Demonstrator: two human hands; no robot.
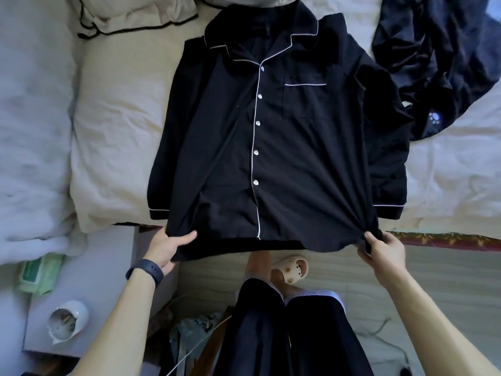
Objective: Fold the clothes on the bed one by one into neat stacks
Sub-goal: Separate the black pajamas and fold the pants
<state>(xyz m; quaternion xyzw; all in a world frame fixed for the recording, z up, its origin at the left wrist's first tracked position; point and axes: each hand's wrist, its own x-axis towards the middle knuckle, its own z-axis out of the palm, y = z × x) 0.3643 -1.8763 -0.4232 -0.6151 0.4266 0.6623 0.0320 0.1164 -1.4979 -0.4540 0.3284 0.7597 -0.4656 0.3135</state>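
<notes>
A black pajama shirt (292, 147) with white piping and white buttons lies face up on the bed (450, 183), collar away from me, its hem hanging over the bed's near edge. Both sleeves are folded along its sides. My left hand (169, 249) grips the hem's left corner, thumb on top. My right hand (382, 249) pinches the hem's right corner, and the cloth bunches into creases there. A crumpled dark satin garment (433, 58) lies at the far right of the bed.
A beige pillow (116, 137) lies left of the shirt, with a white duvet (32, 118) further left. A beige garment with dark trim (130, 14) sits at the top. A grey bedside surface holds a green packet (40, 272) and a white cup (67, 321).
</notes>
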